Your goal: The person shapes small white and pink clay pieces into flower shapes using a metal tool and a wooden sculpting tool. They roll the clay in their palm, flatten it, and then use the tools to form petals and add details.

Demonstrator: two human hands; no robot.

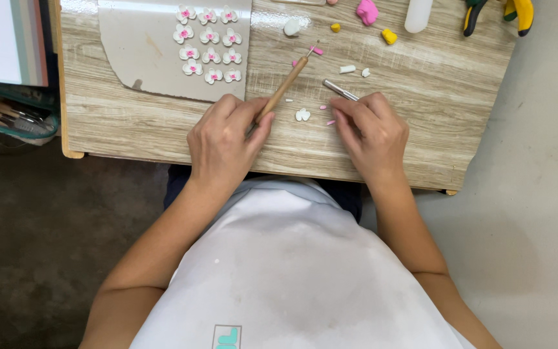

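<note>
While the left hand [224,139] grips the lower end of a wooden-handled tool [283,88], fingers closed around the shaft, the tool slants up and to the right across the table [421,110], its fine tip ending beside a small pink clay bit [318,50]. The right hand [374,132] is closed on a slim metal tool [340,90], whose free end points toward the far edge of the table. Both hands rest on the wood-grain surface near the front edge, well apart from each other.

Between the hands lies a small white clay flower [302,115], touching neither hand. Tiny pink crumbs [330,122] lie just beside the right fingers.

Toward the far left corner, a grey mat [143,58] carries a group of white flowers with pink centres [208,45], set in rows. Along the far edge lie a white clay lump [292,26], a pink clay lump [367,11], two yellow clay pieces [389,36], a white bottle [418,14] and pliers with yellow-green handles [498,10]. Two small white clay pieces [348,68] lie near the table's middle.
</note>
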